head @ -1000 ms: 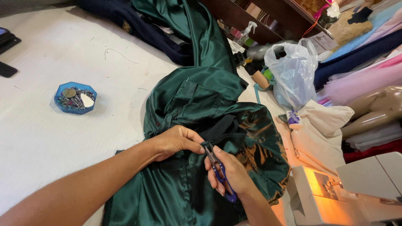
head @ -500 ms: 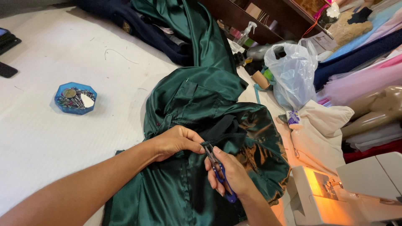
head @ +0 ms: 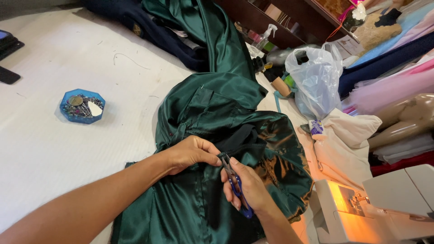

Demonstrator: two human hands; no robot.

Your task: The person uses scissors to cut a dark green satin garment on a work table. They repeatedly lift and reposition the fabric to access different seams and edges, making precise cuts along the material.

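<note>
white table (head: 68,180) | green satin garment (head: 217,113) | left hand (head: 190,153) grip pinching garment | right hand (head: 248,187) grip clamped on snips (head: 235,185)

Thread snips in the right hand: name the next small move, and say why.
Probably a short squeeze to close the blades. The right hand holds the blue-handled thread snips with their tips at the spot the left hand pinches on the dark green satin garment; the thread itself is too fine to see.

Both forearms are seen bare, with no sleeve, glove, watch or ring worn. The left hand (head: 189,153) and right hand (head: 248,186) are uncovered, and short, unpainted nails are shown on the fingers (head: 212,151).
</note>
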